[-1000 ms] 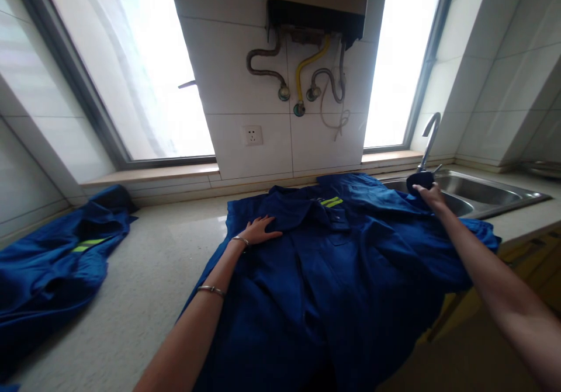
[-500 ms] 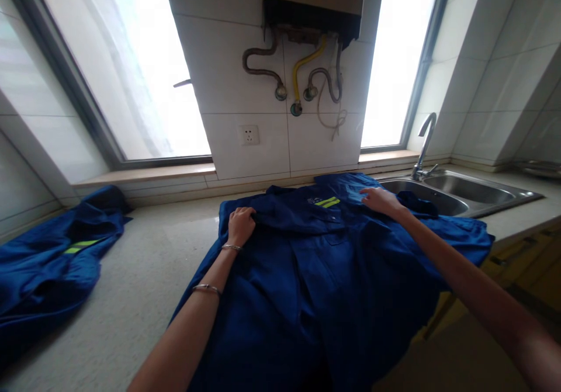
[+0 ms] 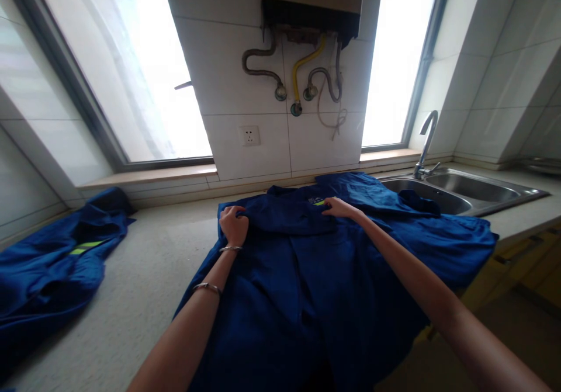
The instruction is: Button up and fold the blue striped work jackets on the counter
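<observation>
A dark blue work jacket [image 3: 272,287] lies spread over the counter, its lower part hanging past the front edge. My left hand [image 3: 234,225], with two bracelets on the wrist, has its fingers curled onto the cloth at the jacket's upper left. Beside the yellow-green stripe on the chest, my right hand [image 3: 340,208] pinches the fabric and partly covers that stripe. One sleeve stretches right, in front of the sink. A second blue garment [image 3: 56,263] with a similar stripe is crumpled on the counter at the left.
The pale stone counter [image 3: 151,263] runs along a tiled wall. A steel double sink [image 3: 482,187] with a tall faucet [image 3: 427,141] is at the right. Above hang a water heater [image 3: 311,6] and its pipes, between two windows. A socket [image 3: 249,135] is on the wall.
My right hand has moved left across the jacket, from the right shoulder area to the chest stripe, and now pinches cloth there. My left hand stays nearly in place.
</observation>
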`<state>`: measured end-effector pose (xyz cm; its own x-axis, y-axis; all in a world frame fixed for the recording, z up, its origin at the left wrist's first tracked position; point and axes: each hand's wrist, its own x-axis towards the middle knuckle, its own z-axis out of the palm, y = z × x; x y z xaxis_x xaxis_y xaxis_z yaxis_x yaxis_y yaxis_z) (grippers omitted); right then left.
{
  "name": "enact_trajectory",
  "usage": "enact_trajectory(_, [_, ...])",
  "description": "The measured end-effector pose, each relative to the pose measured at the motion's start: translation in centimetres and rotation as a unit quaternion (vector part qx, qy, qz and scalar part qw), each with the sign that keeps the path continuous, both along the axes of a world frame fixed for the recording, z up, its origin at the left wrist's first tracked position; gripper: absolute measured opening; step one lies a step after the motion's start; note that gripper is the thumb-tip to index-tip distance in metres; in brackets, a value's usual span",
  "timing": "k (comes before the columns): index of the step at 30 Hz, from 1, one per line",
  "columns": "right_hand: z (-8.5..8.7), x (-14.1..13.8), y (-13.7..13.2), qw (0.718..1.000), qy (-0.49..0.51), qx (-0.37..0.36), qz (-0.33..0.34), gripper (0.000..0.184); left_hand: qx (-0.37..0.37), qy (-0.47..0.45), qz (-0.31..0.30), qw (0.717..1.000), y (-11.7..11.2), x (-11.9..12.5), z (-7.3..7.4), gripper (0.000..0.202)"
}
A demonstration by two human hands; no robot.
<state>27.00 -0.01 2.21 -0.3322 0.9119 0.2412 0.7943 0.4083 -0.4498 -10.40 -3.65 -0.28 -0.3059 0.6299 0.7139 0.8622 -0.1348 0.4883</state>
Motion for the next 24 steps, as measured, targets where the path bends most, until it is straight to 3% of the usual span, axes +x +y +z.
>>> enact_trajectory(3, [0.6,-1.4,0.0,0.984,0.163,0.066,-0.006,0.023,0.095,-0.056,-0.052,0.993,-1.0,2.6,1.2,0.028])
enact_trajectory(6, [1.4,-4.5,-0.7,0.944,0.315,0.101,-0.005,0.024,0.137,-0.065,-0.158,0.976,-2.3,6.5,2.3,0.022])
enact_trajectory(8, [1.7,-6.9,-1.8,0.911,0.407,0.062,0.026,0.028,0.129,-0.031,-0.238,0.962,-3.1,8.9,2.5,0.018])
enact_trajectory(10, [1.7,-9.0,-3.3,0.873,0.482,-0.018,0.071,0.036,0.113,0.013,-0.288,0.951,-3.6,10.5,2.1,0.029])
enact_trajectory(12, [1.2,-10.4,-4.8,0.832,0.534,-0.097,0.117,0.045,0.101,0.051,-0.298,0.948,-3.7,11.1,1.5,0.032])
enact_trajectory(16, [-0.1,-11.1,-6.4,0.764,0.579,-0.204,0.199,0.058,0.103,0.074,-0.269,0.955,-3.2,10.4,0.6,0.021])
enact_trajectory(21, [-1.5,-11.2,-6.2,0.765,0.566,-0.269,0.148,0.042,0.127,0.091,-0.219,0.963,-3.2,9.7,0.9,0.021])
enact_trajectory(24, [-1.9,-11.9,-6.3,0.774,0.566,-0.263,0.106,0.034,0.124,0.093,-0.241,0.958,-3.3,10.0,0.9,0.021])
